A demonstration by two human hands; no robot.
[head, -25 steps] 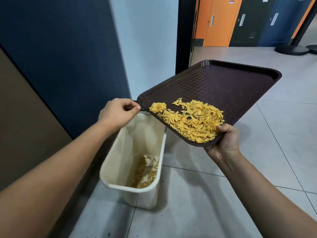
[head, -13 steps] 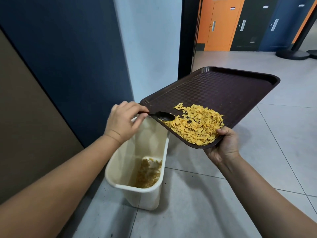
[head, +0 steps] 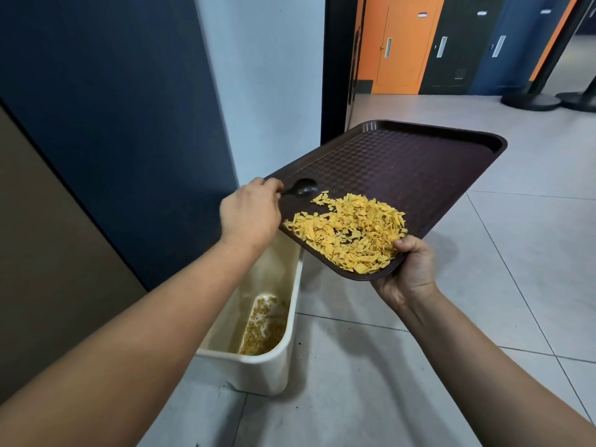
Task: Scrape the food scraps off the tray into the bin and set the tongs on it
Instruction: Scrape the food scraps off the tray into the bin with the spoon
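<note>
The tray (head: 403,169) is dark brown and I see it held tilted above the bin (head: 267,359), with its lower corner over the bin's far end. My right hand (head: 408,272) grips the near edge of the tray, thumb on top just beside the food scraps (head: 348,233) and the fingers curled below. My left hand (head: 250,212) is at the tray's left edge and its fingers pinch the handle of the tongs (head: 301,189); only one dark spoon-shaped end shows, lying on the tray just above the scraps. The yellow scraps lie in a heap on the lower part of the tray, near my right thumb. The cream bin stands on the tiled floor (head: 532,253) under the tray, against a dark blue wall (head: 113,108), and it has some scraps at its bottom.
</note>
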